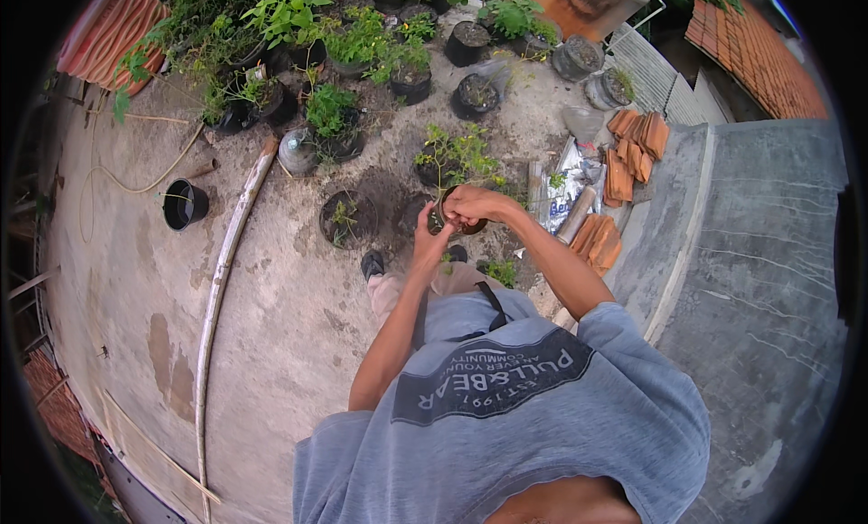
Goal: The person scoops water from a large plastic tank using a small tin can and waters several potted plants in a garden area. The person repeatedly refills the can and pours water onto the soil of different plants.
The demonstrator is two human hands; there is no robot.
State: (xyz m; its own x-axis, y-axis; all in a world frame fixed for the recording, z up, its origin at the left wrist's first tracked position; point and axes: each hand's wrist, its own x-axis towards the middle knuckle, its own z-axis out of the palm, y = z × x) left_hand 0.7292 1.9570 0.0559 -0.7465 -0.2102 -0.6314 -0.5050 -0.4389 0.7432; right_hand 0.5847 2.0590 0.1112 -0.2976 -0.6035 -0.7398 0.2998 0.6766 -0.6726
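Observation:
A small dark round plant pot (pixel 476 226) is up in front of my legs, between my two hands. My left hand (pixel 431 238) grips its left side, thumb and fingers against the wall. Over the top of the pot, my right hand (pixel 475 205) has its fingers curled down at the opening; whatever they pinch is hidden. Just beyond stands a leafy plant (pixel 457 158) with thin yellowish-green stems. A wide dark pot (pixel 349 219) with a small seedling sits on the ground left of my hands.
Many potted plants (pixel 353 40) crowd the far side. A black bucket (pixel 185 204) and a long pale pole (pixel 220 284) lie left. To the right are stacked orange roof tiles (pixel 637 146), a silver plastic sack (pixel 571 182) and a grey concrete slope (pixel 755 280).

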